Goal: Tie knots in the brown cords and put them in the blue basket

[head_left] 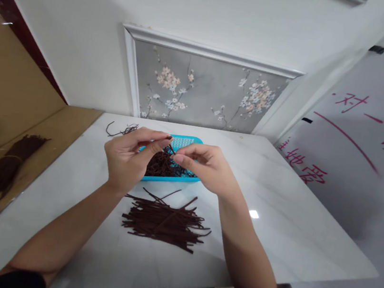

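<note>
Far left, off the white surface [275,214]: one bundle of dark brown strands [2,171] lies on the brown floor-like area, bound about its upper part, as far as the view shows. One only.

Far-left corner of the surface: one small tangle of loose strands [122,129], well apart from the main work.

Left hand [128,156]: raised above the surface, fingers curled, thumb and forefinger pinched on the end of a thin brown strip [169,149]. Closed on it.

Right hand [203,164]: level with the left, fingertips pinching the same strip from the other side. Both hands meet just over the near edge of the blue tray [187,141]. So the strip in hand sits between the two pinches, in the air above the tray.

Judgement on the step: it looks like one strip is being separated or straightened. Doing it well would mean keeping the pinch near the strip's end, pulling gently along its length rather than sideways, and holding it clear of the heap below so no neighbours snag.

Tray: one, blue, perforated, holding a heap of tangled brown strips [160,164]; number not countable.

Near side, just in front of the tray: one pile of straightened strips [164,221], laid roughly parallel, left to right. Dozens at a guess; individual count not possible.

Right: one white board with red writing [358,140], leaning beside the surface.
</note>
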`<state>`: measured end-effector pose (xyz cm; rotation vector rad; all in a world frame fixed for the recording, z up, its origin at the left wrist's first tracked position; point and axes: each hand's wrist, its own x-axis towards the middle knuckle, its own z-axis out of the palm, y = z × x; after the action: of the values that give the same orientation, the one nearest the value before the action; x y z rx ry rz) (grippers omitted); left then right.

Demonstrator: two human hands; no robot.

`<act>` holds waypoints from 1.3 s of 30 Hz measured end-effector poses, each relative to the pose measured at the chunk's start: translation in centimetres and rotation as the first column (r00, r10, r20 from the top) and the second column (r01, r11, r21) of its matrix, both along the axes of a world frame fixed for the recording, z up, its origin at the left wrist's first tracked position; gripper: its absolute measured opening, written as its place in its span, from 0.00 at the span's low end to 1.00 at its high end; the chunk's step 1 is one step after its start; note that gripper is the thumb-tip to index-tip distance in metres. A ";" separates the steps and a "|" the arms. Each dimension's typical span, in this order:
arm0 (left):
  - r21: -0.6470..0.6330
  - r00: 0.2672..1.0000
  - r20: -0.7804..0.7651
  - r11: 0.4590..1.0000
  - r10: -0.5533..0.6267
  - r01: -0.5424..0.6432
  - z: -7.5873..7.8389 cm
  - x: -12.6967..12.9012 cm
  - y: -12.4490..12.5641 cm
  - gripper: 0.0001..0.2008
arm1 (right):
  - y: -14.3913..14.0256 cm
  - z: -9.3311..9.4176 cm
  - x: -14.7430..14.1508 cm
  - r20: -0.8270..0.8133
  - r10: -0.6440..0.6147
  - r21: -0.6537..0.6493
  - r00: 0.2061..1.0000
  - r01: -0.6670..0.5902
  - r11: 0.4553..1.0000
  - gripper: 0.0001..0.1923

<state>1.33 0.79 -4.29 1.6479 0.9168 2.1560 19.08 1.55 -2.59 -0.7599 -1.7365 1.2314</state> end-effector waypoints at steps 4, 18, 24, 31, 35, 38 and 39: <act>-0.073 0.992 0.096 0.994 -0.076 0.083 0.1 -0.2 0.2 0.06 | 0.4 0.0 0.2 -0.186 0.033 -0.069 0.982 -0.047 0.997 0.10; -0.126 0.965 0.208 0.973 -0.163 0.191 -0.4 0.9 0.0 0.07 | 0.3 -1.1 -2.7 -0.621 -0.017 -0.226 0.784 -0.158 0.961 0.09; -0.084 0.991 0.103 0.992 -0.085 0.094 -0.3 1.0 -0.4 0.06 | 0.0 -1.4 -2.9 -0.555 -0.165 -0.179 0.816 0.077 0.981 0.07; -0.034 0.995 0.089 0.998 -0.047 0.050 -0.3 0.8 -0.4 0.05 | 0.2 -0.5 -0.8 -0.362 -0.091 0.017 0.928 0.104 0.994 0.06; -0.023 0.999 0.023 0.998 -0.049 0.050 -0.4 0.6 -0.3 0.04 | 0.4 -0.1 -0.1 -0.189 -0.027 -0.054 0.982 0.017 0.998 0.12; -0.017 0.999 -0.002 0.998 -0.052 0.052 -0.4 0.6 -0.4 0.03 | 0.3 -0.2 -0.4 -0.132 0.016 -0.090 0.991 -0.028 0.996 0.11; -0.015 0.998 -0.002 0.998 -0.055 0.055 -0.4 0.6 -0.4 0.03 | 0.3 -0.3 -0.5 -0.135 0.028 -0.089 0.990 -0.040 0.995 0.11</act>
<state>1.93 0.39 -4.70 1.6501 0.8757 2.1063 18.59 1.87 -2.85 -0.6872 -1.5990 1.3620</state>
